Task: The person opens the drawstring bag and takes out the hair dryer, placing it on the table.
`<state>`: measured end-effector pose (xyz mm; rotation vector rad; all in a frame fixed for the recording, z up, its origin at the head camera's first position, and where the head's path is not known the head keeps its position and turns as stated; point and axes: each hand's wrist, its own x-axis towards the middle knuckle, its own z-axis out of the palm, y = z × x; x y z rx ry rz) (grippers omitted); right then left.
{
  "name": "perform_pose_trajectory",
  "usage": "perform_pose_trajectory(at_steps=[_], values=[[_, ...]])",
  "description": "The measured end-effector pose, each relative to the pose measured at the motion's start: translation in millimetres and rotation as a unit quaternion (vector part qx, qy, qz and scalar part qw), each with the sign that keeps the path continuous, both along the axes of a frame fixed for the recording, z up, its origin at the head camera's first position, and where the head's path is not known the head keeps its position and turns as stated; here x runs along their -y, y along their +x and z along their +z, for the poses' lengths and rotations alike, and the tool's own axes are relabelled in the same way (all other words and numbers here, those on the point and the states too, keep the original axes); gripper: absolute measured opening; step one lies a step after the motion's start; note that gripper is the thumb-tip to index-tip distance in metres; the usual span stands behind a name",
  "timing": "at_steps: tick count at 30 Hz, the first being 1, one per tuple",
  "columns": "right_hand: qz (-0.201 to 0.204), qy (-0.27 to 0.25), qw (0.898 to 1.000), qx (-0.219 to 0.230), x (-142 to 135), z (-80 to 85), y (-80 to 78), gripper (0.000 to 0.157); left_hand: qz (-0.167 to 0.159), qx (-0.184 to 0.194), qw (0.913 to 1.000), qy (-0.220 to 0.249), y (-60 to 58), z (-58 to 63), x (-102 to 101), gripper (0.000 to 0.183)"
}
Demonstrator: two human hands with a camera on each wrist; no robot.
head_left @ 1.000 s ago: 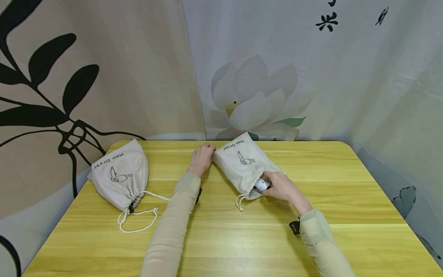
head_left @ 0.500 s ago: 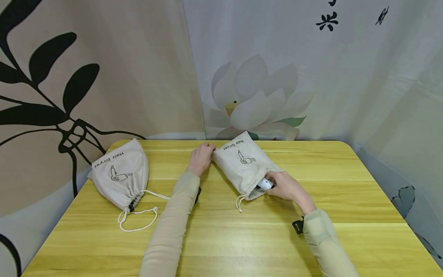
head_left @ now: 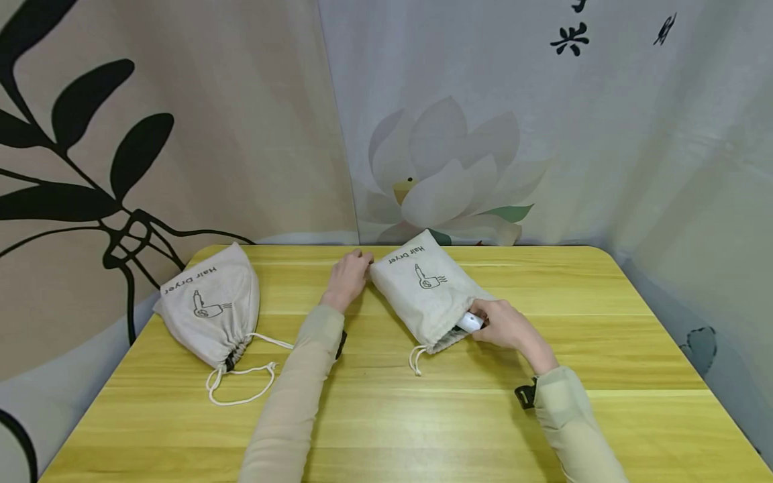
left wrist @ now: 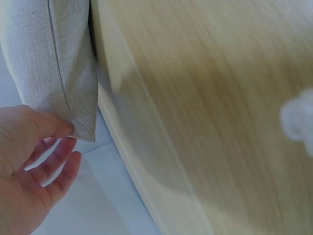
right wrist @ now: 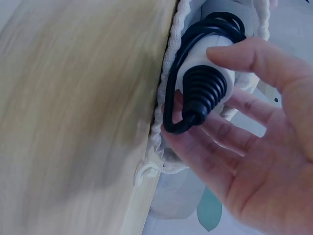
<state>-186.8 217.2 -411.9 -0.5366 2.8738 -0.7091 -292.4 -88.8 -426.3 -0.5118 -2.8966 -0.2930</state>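
Note:
A beige drawstring bag [head_left: 417, 295] printed "Hair Dryer" lies tilted on the table, its mouth toward the front right. My left hand [head_left: 349, 276] pinches the bag's far left corner between thumb and fingertips; the left wrist view shows that corner [left wrist: 84, 128] close up. At the mouth, my right hand [head_left: 501, 325] grips the white handle end of a hair dryer [head_left: 470, 322], which sticks out of the opening. In the right wrist view a black cord [right wrist: 210, 27] is wrapped about the handle, below a ribbed black strain relief [right wrist: 203, 90]. The dryer's rest is hidden inside.
A second "Hair Dryer" bag [head_left: 211, 302], gathered at its neck, lies at the table's left with its white drawstring [head_left: 241, 402] trailing toward my left forearm. The wooden table [head_left: 423, 429] ends at a printed curtain [head_left: 260, 134] behind.
My right hand has drawn back a little to the right with the hair dryer handle, and more of the white handle shows at the bag's mouth. The left hand stays at the corner.

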Motion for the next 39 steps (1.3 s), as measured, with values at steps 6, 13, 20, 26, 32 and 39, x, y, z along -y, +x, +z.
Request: perform_pose_trajectory(at_steps=[6, 13, 20, 26, 32, 39], values=[[-0.003, 0.001, 1.000, 0.008, -4.1, -0.2, 0.7, 0.026, -0.003, -0.003, 1.0000, 0.009, 4.2, 1.4, 2.0, 0.027], [-0.005, 0.000, 1.000, 0.021, -9.4, -0.2, 0.2, 0.028, -0.011, -0.010, 0.9998, 0.016, 8.9, 3.6, 5.8, 0.029], [-0.003, -0.002, 1.000, 0.027, -15.2, -0.4, -0.1, 0.031, -0.015, -0.009, 0.9996, 0.021, 13.5, 4.8, 9.5, 0.030], [-0.008, 0.003, 0.999, 0.039, -16.8, -0.4, 0.6, 0.033, -0.020, -0.008, 0.9997, 0.007, 15.6, 4.4, 8.4, 0.028], [-0.019, 0.014, 0.999, 0.036, -8.6, 0.7, 3.0, 0.037, -0.029, 0.002, 0.9995, -0.012, 16.4, 6.5, 3.2, 0.029], [-0.032, 0.060, 0.997, -0.026, 6.5, -0.8, 4.0, 0.061, -0.094, 0.076, 0.9917, 0.045, 10.7, 8.1, -7.3, 0.034]])
